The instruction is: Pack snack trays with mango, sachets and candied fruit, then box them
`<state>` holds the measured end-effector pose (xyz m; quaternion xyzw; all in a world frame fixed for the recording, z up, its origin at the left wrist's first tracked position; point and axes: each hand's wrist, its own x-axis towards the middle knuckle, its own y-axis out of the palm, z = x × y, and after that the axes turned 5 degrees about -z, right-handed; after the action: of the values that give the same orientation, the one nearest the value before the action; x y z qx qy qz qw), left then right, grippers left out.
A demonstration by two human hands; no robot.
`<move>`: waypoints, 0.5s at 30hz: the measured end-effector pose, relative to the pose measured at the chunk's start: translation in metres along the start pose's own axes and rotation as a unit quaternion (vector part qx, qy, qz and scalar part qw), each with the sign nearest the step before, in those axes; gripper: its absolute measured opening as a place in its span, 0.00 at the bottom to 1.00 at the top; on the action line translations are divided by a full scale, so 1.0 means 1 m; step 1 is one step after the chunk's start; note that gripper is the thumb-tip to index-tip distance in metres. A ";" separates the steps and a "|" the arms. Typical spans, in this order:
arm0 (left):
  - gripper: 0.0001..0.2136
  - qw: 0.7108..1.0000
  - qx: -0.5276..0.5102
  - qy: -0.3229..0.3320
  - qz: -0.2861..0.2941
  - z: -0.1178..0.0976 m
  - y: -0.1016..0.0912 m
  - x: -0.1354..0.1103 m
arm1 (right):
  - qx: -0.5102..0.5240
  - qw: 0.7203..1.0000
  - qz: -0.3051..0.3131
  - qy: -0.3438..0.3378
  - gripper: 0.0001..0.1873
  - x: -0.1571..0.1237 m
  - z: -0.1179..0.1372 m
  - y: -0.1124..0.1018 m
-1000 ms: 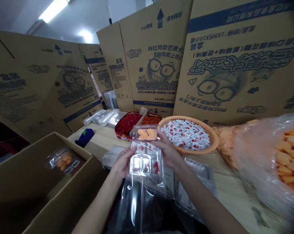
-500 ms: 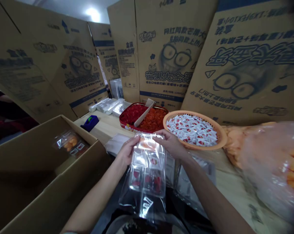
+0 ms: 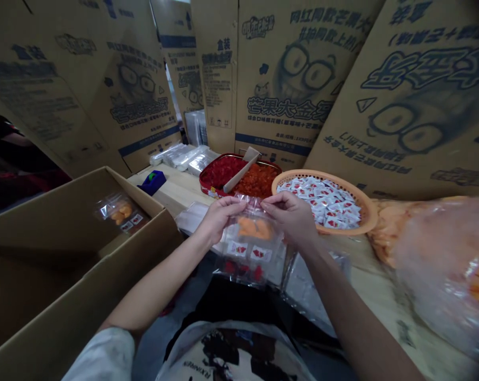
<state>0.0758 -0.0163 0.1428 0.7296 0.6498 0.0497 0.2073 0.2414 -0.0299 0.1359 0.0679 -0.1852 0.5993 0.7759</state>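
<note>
A clear plastic bag (image 3: 249,251) hangs between my hands over the table's near edge. Inside it a tray shows orange pieces at the top, two small white sachets with red prints in the middle, and red pieces at the bottom. My left hand (image 3: 222,214) pinches the bag's upper edge on the left. On the right, my right hand (image 3: 289,214) pinches that same edge, thumb and fingers together. Just behind my hands stand a red tin (image 3: 207,186) of red and orange shreds with a divider strip across it, and an orange basket (image 3: 369,214) of white sachets.
At left, an open carton (image 3: 144,254) holds a filled pack (image 3: 124,214). A blue tape dispenser (image 3: 152,182) and clear packets (image 3: 183,157) lie behind. Large printed cartons (image 3: 287,79) wall the back. A big plastic bag (image 3: 433,264) of orange pieces sits right; clear trays (image 3: 308,291) lie nearby.
The bag has swung from tilted to hanging more upright, its contents now plainer to see. My hands have come closer together at its top edge. The view has tipped downward.
</note>
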 end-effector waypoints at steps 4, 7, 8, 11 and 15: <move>0.07 0.999 0.011 0.015 0.035 -0.023 0.015 0.001 | -0.031 0.994 -0.070 -0.080 0.06 0.006 0.012 -0.001; 0.05 0.997 0.011 0.031 0.066 -0.042 0.025 0.003 | -0.021 0.984 -0.130 -0.122 0.08 0.015 0.026 -0.003; 0.05 0.997 0.013 0.036 0.074 -0.050 0.028 0.005 | -0.021 0.978 -0.157 -0.139 0.10 0.018 0.031 -0.004; 0.03 0.995 0.023 0.050 0.079 -0.078 0.027 0.008 | -0.033 0.953 -0.233 -0.189 0.17 0.024 0.039 -0.010; 0.03 0.991 0.056 0.119 0.003 -0.139 0.003 0.002 | -0.007 0.954 -0.246 -0.171 0.19 0.023 0.036 -0.017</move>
<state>0.0310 0.0185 0.2697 0.7309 0.6694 0.1004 0.0874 0.2551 -0.0253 0.1794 0.2071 -0.2966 0.3682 0.8565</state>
